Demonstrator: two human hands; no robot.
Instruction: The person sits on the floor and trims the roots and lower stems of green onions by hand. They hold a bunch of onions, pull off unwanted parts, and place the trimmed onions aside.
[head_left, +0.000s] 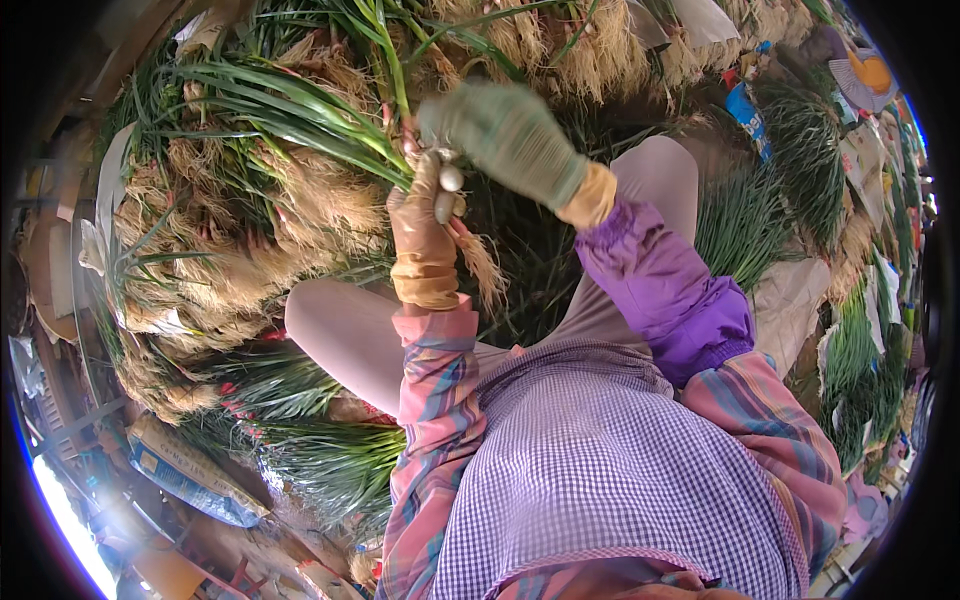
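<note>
My left hand (422, 217), in a tan glove, is closed around a few green onions (322, 112). Their long leaves fan out to the upper left, and roots (484, 262) hang below the fist. Pale round bulbs or finger-like ends (450, 180) show beside the hand; what they are exactly is unclear. Just to the right, my right hand (502, 139), in a green knitted glove over a tan one, is blurred by motion. Its fingertips are near the reddish stems above my left hand, and whether they grip anything cannot be made out.
Piles of rooted green onions (292, 202) lie to the left and ahead. Green bundles (330, 465) rest beside my left leg, with a printed sack (195, 472) farther out. More bundles (742, 217) lie at the right. A person's hat (862, 79) shows at the upper right.
</note>
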